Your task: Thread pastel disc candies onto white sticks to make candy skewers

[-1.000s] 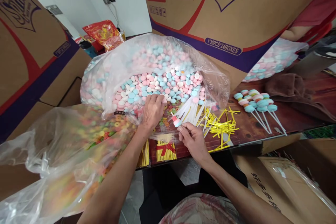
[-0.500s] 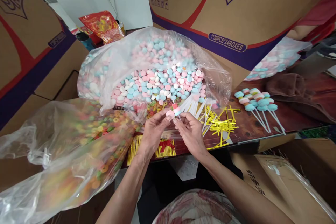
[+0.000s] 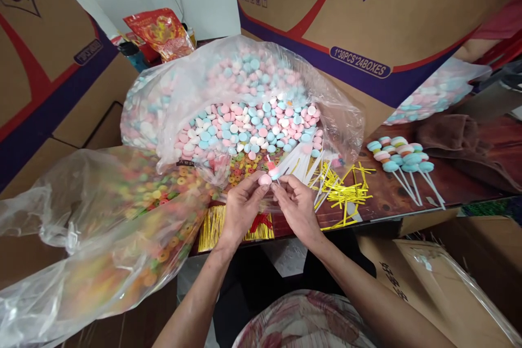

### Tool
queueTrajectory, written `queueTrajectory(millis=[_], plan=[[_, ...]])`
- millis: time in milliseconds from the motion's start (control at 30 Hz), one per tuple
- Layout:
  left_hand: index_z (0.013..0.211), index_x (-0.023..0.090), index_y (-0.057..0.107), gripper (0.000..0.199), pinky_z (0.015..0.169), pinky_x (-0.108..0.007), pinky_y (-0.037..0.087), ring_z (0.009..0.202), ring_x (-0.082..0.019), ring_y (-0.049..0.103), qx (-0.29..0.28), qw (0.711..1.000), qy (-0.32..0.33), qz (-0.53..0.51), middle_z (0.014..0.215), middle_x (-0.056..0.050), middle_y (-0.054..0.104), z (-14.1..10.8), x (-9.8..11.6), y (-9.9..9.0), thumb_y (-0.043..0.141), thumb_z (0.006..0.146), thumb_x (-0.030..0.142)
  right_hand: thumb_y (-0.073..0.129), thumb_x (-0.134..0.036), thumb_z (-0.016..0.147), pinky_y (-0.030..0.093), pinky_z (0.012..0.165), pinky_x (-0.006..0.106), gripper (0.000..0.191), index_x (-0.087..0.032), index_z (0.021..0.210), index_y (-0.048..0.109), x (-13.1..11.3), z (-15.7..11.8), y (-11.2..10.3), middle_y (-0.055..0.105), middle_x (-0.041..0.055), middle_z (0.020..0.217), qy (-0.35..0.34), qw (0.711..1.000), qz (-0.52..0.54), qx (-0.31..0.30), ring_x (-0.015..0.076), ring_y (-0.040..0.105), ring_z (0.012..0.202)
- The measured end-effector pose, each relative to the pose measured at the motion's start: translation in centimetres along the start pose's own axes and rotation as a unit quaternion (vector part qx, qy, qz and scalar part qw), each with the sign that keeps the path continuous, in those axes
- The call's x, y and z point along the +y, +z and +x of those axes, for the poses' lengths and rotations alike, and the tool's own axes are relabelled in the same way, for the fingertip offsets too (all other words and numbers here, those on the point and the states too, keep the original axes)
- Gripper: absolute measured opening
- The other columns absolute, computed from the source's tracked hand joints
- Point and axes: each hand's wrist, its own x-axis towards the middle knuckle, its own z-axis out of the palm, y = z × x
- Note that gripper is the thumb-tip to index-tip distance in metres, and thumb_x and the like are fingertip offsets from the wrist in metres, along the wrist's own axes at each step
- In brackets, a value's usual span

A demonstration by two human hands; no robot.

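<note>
My left hand (image 3: 243, 205) pinches a round pink candy (image 3: 265, 180) between thumb and fingertips. Right beside it, my right hand (image 3: 296, 205) grips a white stick that carries a blue, white and pink candy (image 3: 274, 173) with a small red piece above it. The fingertips of both hands nearly meet. Behind them lies an open clear bag (image 3: 171, 119) full of pink, blue and white candies (image 3: 253, 125). Colourful ring candies (image 3: 238, 169) show at its front. White sticks (image 3: 299, 163) fan out just right of my hands, next to yellow twist ties (image 3: 346, 190).
Finished-looking candy sticks (image 3: 408, 160) lie on the dark red table (image 3: 375, 204) at right. A bag of ring candies (image 3: 134, 228) spreads at left. Large cardboard boxes (image 3: 310, 16) stand behind and left. Another person's arm (image 3: 468, 50) shows at far right.
The pink candy in my left hand has tilted, showing less of its flat face. My hands stay nearly in place; the view has shifted slightly.
</note>
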Motion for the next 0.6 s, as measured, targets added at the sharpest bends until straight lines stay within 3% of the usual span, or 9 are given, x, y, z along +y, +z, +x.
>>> queueTrajectory(millis=[200, 400, 600], plan=[[0.1, 0.018, 0.076, 0.034, 0.078, -0.029, 0.058, 0.076, -0.015, 0.07, 0.089, 0.993, -0.001, -0.071, 0.09, -0.004, 0.077, 0.8, 0.0, -0.7, 0.082, 0.074, 0.038, 0.051, -0.037, 0.098, 0.033, 0.049, 0.024, 0.027, -0.02, 0.077, 0.057, -1.0, -1.7, -1.1, 0.051, -0.003, 0.062, -0.007, 0.995, -0.051, -0.084, 0.0101, 0.041, 0.052], [0.102, 0.017, 0.076, 0.036, 0.07, -0.025, 0.056, 0.075, -0.014, 0.067, 0.105, 0.993, 0.0, -0.048, 0.091, -0.004, 0.076, 1.1, -0.3, -1.1, 0.083, 0.072, 0.036, 0.048, -0.03, 0.098, 0.035, 0.054, 0.025, 0.027, -0.02, 0.074, 0.055, -1.2, -2.5, -1.4, 0.051, -0.0033, 0.059, -0.011, 0.986, -0.123, -0.11, 0.011, 0.045, 0.054], [0.104, 0.016, 0.078, 0.039, 0.083, -0.031, 0.057, 0.086, -0.019, 0.07, 0.102, 0.995, 0.007, 0.01, 0.101, -0.007, 0.078, 1.1, -1.1, -1.3, 0.081, 0.072, 0.037, 0.049, -0.03, 0.095, 0.034, 0.052, 0.023, 0.029, -0.02, 0.069, 0.053, -1.6, -2.0, -1.3, 0.051, -0.0031, 0.056, 0.031, 0.985, -0.119, -0.119, 0.0101, 0.045, 0.051]])
